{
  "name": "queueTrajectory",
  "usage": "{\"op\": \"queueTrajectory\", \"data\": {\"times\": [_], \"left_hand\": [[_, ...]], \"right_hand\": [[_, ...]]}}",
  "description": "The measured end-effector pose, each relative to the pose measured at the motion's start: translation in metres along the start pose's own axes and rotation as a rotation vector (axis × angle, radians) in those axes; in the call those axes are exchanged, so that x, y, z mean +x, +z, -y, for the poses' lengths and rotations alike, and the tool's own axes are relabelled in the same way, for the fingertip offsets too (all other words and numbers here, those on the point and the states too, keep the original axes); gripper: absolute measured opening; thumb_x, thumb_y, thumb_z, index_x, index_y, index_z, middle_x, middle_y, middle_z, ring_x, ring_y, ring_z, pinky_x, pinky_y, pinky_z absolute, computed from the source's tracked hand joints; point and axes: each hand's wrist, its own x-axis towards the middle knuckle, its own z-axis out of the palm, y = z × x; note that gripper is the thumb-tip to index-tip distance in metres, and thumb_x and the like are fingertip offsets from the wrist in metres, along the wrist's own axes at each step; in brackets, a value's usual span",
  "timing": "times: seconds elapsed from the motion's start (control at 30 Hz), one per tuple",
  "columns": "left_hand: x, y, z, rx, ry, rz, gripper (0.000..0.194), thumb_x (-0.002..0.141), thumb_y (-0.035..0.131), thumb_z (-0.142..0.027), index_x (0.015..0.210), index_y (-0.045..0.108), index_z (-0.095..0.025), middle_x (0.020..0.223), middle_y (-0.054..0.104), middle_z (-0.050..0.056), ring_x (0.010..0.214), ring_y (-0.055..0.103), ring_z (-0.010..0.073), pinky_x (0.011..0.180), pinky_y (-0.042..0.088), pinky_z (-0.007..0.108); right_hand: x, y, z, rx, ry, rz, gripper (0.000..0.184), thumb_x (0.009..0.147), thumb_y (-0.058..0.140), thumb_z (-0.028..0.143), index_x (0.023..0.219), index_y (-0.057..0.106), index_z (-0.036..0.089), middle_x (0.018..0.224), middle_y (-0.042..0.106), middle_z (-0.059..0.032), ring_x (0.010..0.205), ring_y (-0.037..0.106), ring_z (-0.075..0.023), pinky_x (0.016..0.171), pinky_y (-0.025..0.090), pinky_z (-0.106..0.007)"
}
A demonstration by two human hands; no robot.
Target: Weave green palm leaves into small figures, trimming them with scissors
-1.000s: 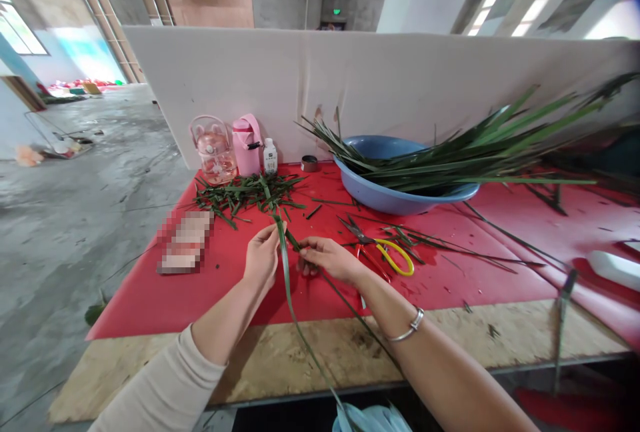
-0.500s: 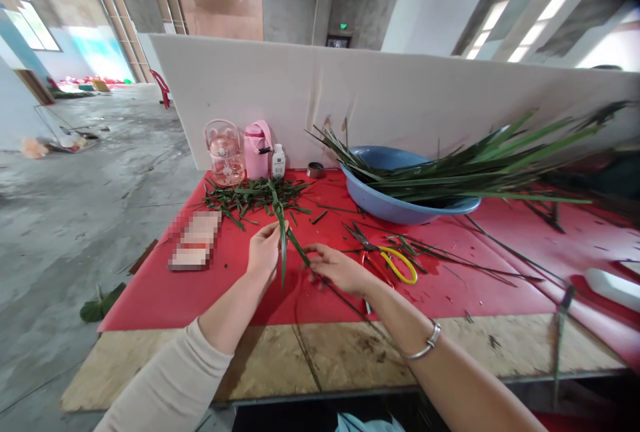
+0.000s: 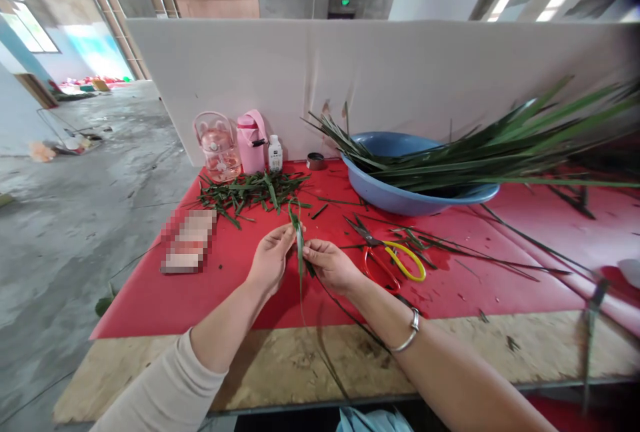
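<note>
Between my two hands, above the red table cover, is a green leaf strip [image 3: 300,245] folded into a small loop at its top. My left hand [image 3: 273,255] pinches it from the left, thumb and fingers together. From the other side my right hand [image 3: 330,262] grips the strip lower down, with a bracelet on that wrist. Long thin tails of leaf hang below the hands toward the table's front edge. Scissors [image 3: 387,249] with one red and one yellow handle lie just right of my right hand, blades pointing up and left.
A blue basin [image 3: 425,202] full of long green leaves stands at the back right. Cut leaf pieces [image 3: 250,192] are heaped in front of two pink bottles [image 3: 251,145] and a small white bottle [image 3: 275,154]. A blurred flat object [image 3: 189,242] lies left. A white panel [image 3: 240,65] stands behind.
My right hand has come up and closer to my left, and the leaf strip is now gathered between both. The view has shifted slightly, showing the scissors' red handle more fully.
</note>
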Motion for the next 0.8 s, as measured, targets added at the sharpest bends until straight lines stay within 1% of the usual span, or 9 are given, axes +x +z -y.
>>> {"op": "queueTrajectory", "data": {"times": [0.07, 0.13, 0.27, 0.33, 0.4, 0.47, 0.57, 0.7, 0.8], "left_hand": [[-0.006, 0.002, -0.002, -0.015, -0.094, 0.103, 0.034, 0.067, 0.067, -0.039, 0.089, 0.064, -0.013, 0.073, 0.066, 0.005, 0.045, 0.054, 0.0078, 0.042, 0.045, 0.019], [-0.010, 0.004, -0.003, -0.004, -0.152, 0.188, 0.034, 0.069, 0.065, -0.040, 0.090, 0.063, -0.013, 0.066, 0.063, 0.002, 0.038, 0.052, 0.0079, 0.035, 0.043, 0.019], [-0.016, 0.009, -0.010, 0.089, -0.139, 0.348, 0.034, 0.072, 0.062, -0.043, 0.089, 0.061, -0.014, 0.052, 0.055, -0.001, 0.036, 0.054, 0.0111, 0.030, 0.040, 0.018], [-0.019, 0.016, -0.020, 0.161, -0.167, 0.447, 0.034, 0.071, 0.063, -0.044, 0.087, 0.061, -0.014, 0.052, 0.055, 0.000, 0.037, 0.054, 0.0114, 0.031, 0.040, 0.018], [-0.024, 0.027, -0.032, 0.238, -0.188, 0.551, 0.031, 0.068, 0.066, -0.042, 0.079, 0.062, -0.013, 0.059, 0.057, 0.002, 0.043, 0.056, 0.0113, 0.037, 0.044, 0.020], [-0.031, 0.038, -0.044, 0.298, -0.151, 0.607, 0.026, 0.067, 0.068, -0.037, 0.071, 0.061, -0.012, 0.065, 0.059, 0.004, 0.053, 0.058, 0.0121, 0.046, 0.047, 0.021], [-0.036, 0.045, -0.051, 0.370, -0.123, 0.560, 0.023, 0.070, 0.066, -0.036, 0.071, 0.062, -0.013, 0.063, 0.060, 0.004, 0.050, 0.056, 0.0114, 0.046, 0.045, 0.022], [-0.026, 0.038, -0.037, 0.346, -0.051, 0.442, 0.023, 0.066, 0.070, -0.034, 0.068, 0.062, -0.012, 0.061, 0.062, 0.003, 0.052, 0.057, 0.0109, 0.050, 0.046, 0.021], [-0.019, 0.029, -0.025, 0.332, -0.101, 0.467, 0.024, 0.069, 0.067, -0.035, 0.072, 0.061, -0.012, 0.060, 0.062, 0.004, 0.047, 0.057, 0.0120, 0.045, 0.046, 0.023]], "right_hand": [[-0.004, 0.000, 0.003, 0.117, 0.002, 0.073, 0.026, 0.066, 0.070, 0.038, 0.060, 0.059, 0.015, 0.050, 0.059, 0.0012, 0.047, 0.051, -0.0083, 0.049, 0.036, -0.020], [-0.007, 0.000, 0.006, 0.177, 0.032, 0.163, 0.026, 0.066, 0.071, 0.037, 0.062, 0.060, 0.013, 0.050, 0.060, 0.0005, 0.046, 0.052, -0.0085, 0.048, 0.035, -0.020], [-0.012, -0.006, 0.008, 0.239, 0.074, 0.320, 0.025, 0.068, 0.070, 0.036, 0.067, 0.062, 0.012, 0.051, 0.061, -0.0006, 0.049, 0.055, -0.0094, 0.052, 0.038, -0.020], [-0.015, -0.009, 0.008, 0.268, 0.072, 0.413, 0.026, 0.069, 0.070, 0.036, 0.067, 0.062, 0.011, 0.053, 0.061, -0.0013, 0.051, 0.057, -0.0107, 0.056, 0.041, -0.022], [-0.019, -0.011, 0.010, 0.291, 0.071, 0.516, 0.026, 0.069, 0.069, 0.036, 0.065, 0.062, 0.012, 0.053, 0.061, -0.0016, 0.052, 0.057, -0.0120, 0.057, 0.042, -0.024], [-0.022, -0.012, 0.014, 0.286, 0.080, 0.601, 0.026, 0.068, 0.070, 0.036, 0.063, 0.061, 0.012, 0.053, 0.060, -0.0019, 0.051, 0.056, -0.0128, 0.056, 0.042, -0.025], [-0.024, -0.012, 0.021, 0.262, 0.069, 0.622, 0.027, 0.066, 0.071, 0.036, 0.063, 0.060, 0.012, 0.053, 0.060, -0.0021, 0.051, 0.056, -0.0137, 0.058, 0.044, -0.028], [-0.022, -0.016, 0.025, 0.268, 0.059, 0.578, 0.025, 0.067, 0.071, 0.035, 0.067, 0.059, 0.013, 0.054, 0.060, -0.0008, 0.052, 0.057, -0.0130, 0.062, 0.045, -0.029], [-0.020, -0.020, 0.022, 0.230, 0.095, 0.564, 0.029, 0.064, 0.072, 0.037, 0.064, 0.055, 0.014, 0.054, 0.060, -0.0001, 0.052, 0.056, -0.0123, 0.061, 0.044, -0.028]]}}
